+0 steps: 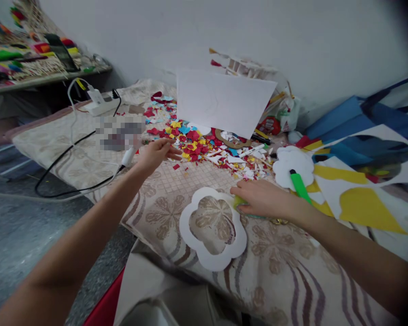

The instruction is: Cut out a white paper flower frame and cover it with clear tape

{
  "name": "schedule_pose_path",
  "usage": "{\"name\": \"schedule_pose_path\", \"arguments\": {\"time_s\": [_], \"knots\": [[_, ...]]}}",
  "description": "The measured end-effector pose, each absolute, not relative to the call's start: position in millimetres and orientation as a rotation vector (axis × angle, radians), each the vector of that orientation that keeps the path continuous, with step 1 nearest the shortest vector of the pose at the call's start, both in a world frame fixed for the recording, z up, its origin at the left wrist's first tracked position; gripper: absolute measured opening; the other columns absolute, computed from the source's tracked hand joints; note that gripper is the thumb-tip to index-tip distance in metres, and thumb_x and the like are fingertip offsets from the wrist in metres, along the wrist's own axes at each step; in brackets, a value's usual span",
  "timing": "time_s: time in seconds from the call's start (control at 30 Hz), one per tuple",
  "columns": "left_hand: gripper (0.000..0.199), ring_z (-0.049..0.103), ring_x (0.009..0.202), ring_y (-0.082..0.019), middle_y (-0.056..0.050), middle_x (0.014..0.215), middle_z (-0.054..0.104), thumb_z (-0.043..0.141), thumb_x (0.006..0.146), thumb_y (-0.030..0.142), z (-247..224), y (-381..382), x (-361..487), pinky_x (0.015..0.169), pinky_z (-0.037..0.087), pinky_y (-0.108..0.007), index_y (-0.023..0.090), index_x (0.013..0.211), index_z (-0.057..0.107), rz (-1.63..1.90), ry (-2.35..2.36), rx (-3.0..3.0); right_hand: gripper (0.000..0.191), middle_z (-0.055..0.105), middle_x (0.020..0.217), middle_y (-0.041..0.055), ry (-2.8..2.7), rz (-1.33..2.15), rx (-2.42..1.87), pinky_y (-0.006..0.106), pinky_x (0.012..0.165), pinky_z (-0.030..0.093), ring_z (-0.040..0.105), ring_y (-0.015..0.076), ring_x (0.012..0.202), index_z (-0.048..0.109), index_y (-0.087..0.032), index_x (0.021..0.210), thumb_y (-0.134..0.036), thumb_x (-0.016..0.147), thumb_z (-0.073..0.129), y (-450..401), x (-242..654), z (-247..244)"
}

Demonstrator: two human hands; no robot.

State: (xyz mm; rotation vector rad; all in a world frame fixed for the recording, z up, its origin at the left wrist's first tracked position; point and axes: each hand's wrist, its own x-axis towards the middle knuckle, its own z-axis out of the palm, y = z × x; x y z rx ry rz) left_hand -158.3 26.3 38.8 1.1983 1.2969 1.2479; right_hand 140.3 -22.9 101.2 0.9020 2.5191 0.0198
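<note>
My left hand (158,153) reaches over the tablecloth at the near edge of the scattered paper scraps (190,147). Its fingers are loosely stretched and nothing shows in them. My right hand (260,197) lies low on the table with its fingers curled over a small yellow-green thing (238,201), mostly hidden, so its kind cannot be made out. Just left of that hand, a white flower-shaped paper ring (190,221) lies flat, its middle cut out. Beyond my right wrist lie a solid white paper flower (287,165) and a green marker-like stick with a dark end (301,186).
A white sheet (221,102) stands propped at the back. Yellow paper offcuts (370,208) and a blue bag (343,117) are at the right. A white power strip (102,105) with a black cable (56,160) lies at the left. Another cluttered table (47,74) stands beyond.
</note>
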Motion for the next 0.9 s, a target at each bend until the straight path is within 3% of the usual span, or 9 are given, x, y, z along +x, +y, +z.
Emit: {"name": "schedule_pose_path", "arguments": {"time_s": [0.13, 0.27, 0.33, 0.47, 0.57, 0.63, 0.73, 0.8, 0.9], "knots": [[0.025, 0.070, 0.064, -0.016, -0.008, 0.087, 0.072, 0.062, 0.079, 0.021, 36.8, 19.3, -153.5, 0.071, 0.055, -0.034, 0.012, 0.102, 0.059, 1.230, 1.290, 1.275, 0.024, 0.066, 0.094, 0.0116, 2.505, -0.001, 0.907, 0.031, 0.064, 0.040, 0.065, 0.0256, 0.084, 0.062, -0.015, 0.099, -0.024, 0.080, 0.051, -22.7, 138.9, 103.2], [0.046, 0.064, 0.106, -0.026, -0.013, 0.116, 0.064, 0.075, 0.063, 0.018, 33.5, 19.5, -152.3, 0.087, 0.054, -0.041, 0.013, 0.106, 0.059, 1.226, 1.160, 1.393, 0.024, 0.066, 0.094, 0.0114, 2.493, -0.005, 0.909, 0.031, 0.064, 0.040, 0.065, 0.0249, 0.084, 0.062, -0.015, 0.099, -0.023, 0.080, 0.050, -23.7, 137.7, 105.0], [0.049, 0.052, 0.123, -0.027, -0.014, 0.128, 0.058, 0.073, 0.063, 0.015, 32.7, 20.4, -150.5, 0.098, 0.047, -0.043, 0.014, 0.110, 0.058, 1.218, 1.094, 1.422, 0.023, 0.066, 0.094, 0.0115, 2.491, -0.006, 0.910, 0.031, 0.064, 0.040, 0.065, 0.0247, 0.084, 0.062, -0.015, 0.099, -0.023, 0.080, 0.050, -24.0, 137.9, 105.1], [0.045, 0.050, 0.125, -0.024, -0.013, 0.134, 0.053, 0.066, 0.068, 0.011, 34.5, 21.0, -143.3, 0.103, 0.043, -0.041, 0.015, 0.111, 0.057, 1.196, 1.049, 1.441, 0.024, 0.066, 0.094, 0.0114, 2.497, -0.001, 0.907, 0.030, 0.064, 0.039, 0.065, 0.0242, 0.083, 0.061, -0.015, 0.100, -0.023, 0.080, 0.050, -23.6, 139.5, 104.2], [0.041, 0.059, 0.113, -0.023, -0.012, 0.124, 0.061, 0.066, 0.068, 0.014, 37.6, 20.1, -137.6, 0.092, 0.051, -0.038, 0.015, 0.108, 0.058, 1.181, 1.150, 1.543, 0.024, 0.066, 0.093, 0.0110, 2.505, 0.003, 0.903, 0.030, 0.063, 0.038, 0.065, 0.0240, 0.083, 0.061, -0.015, 0.099, -0.024, 0.080, 0.050, -23.2, 140.6, 102.9], [0.031, 0.067, 0.096, -0.023, -0.011, 0.102, 0.070, 0.067, 0.070, 0.020, 39.7, 18.9, -135.0, 0.084, 0.054, -0.038, 0.013, 0.100, 0.062, 1.132, 1.304, 1.629, 0.023, 0.066, 0.093, 0.0108, 2.508, 0.008, 0.904, 0.030, 0.062, 0.038, 0.065, 0.0243, 0.082, 0.061, -0.015, 0.098, -0.024, 0.081, 0.050, -23.2, 141.3, 101.9], [0.016, 0.067, 0.085, -0.024, -0.009, 0.083, 0.072, 0.064, 0.074, 0.026, 41.5, 16.3, -131.4, 0.085, 0.052, -0.044, 0.015, 0.085, 0.068, 1.083, 1.506, 1.804, 0.022, 0.066, 0.093, 0.0104, 2.519, 0.017, 0.898, 0.030, 0.061, 0.037, 0.065, 0.0250, 0.082, 0.060, -0.015, 0.098, -0.024, 0.081, 0.050, -23.4, 142.4, 100.8], [0.023, 0.063, 0.103, -0.027, -0.011, 0.105, 0.070, 0.065, 0.074, 0.024, 40.9, 13.2, -125.9, 0.096, 0.045, -0.046, 0.016, 0.096, 0.068, 1.027, 1.475, 2.059, 0.023, 0.065, 0.093, 0.0104, 2.526, 0.028, 0.891, 0.030, 0.060, 0.036, 0.065, 0.0251, 0.082, 0.060, -0.015, 0.099, -0.025, 0.081, 0.050, -23.5, 143.1, 100.8], [0.051, 0.044, 0.130, -0.026, -0.015, 0.138, 0.050, 0.062, 0.079, 0.022, 36.4, 2.9, -109.2, 0.107, 0.034, -0.044, 0.013, 0.128, 0.052, 0.849, 1.263, 2.391, 0.024, 0.066, 0.095, 0.0102, 2.532, 0.032, 0.891, 0.029, 0.059, 0.035, 0.065, 0.0244, 0.081, 0.058, -0.015, 0.101, -0.026, 0.082, 0.051, -23.6, 143.8, 101.7]]}}
